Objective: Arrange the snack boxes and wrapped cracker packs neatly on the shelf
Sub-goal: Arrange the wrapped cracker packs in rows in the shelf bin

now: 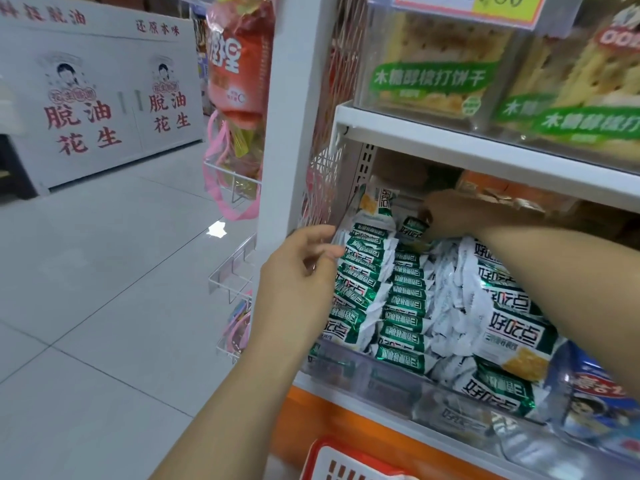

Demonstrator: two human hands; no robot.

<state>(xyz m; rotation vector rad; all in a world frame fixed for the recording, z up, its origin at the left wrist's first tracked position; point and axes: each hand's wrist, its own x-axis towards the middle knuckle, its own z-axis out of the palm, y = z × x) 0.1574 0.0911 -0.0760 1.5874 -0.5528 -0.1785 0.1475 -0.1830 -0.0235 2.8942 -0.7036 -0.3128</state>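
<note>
Several green-and-white wrapped cracker packs (pixel 405 303) lie in rows in a clear-fronted bin on the lower shelf (pixel 485 150). My right hand (pixel 453 213) reaches to the back of the bin and pinches one small green pack (pixel 412 229) by its end. My left hand (pixel 301 275) rests with relaxed fingers against the left row of packs (pixel 356 271), near the white mesh side panel (pixel 322 181). One pack (pixel 377 202) stands upright in the back left corner. Clear boxes of crackers with green labels (pixel 429 60) sit on the upper shelf.
A blue snack bag (pixel 599 393) lies at the bin's right end. Orange packs (pixel 512 192) sit at the back. A red basket rim (pixel 346 459) shows below. Hanging snack bags (pixel 235 81) and wire racks (pixel 235 268) flank the shelf's left post. Tiled floor (pixel 104 271) stretches left.
</note>
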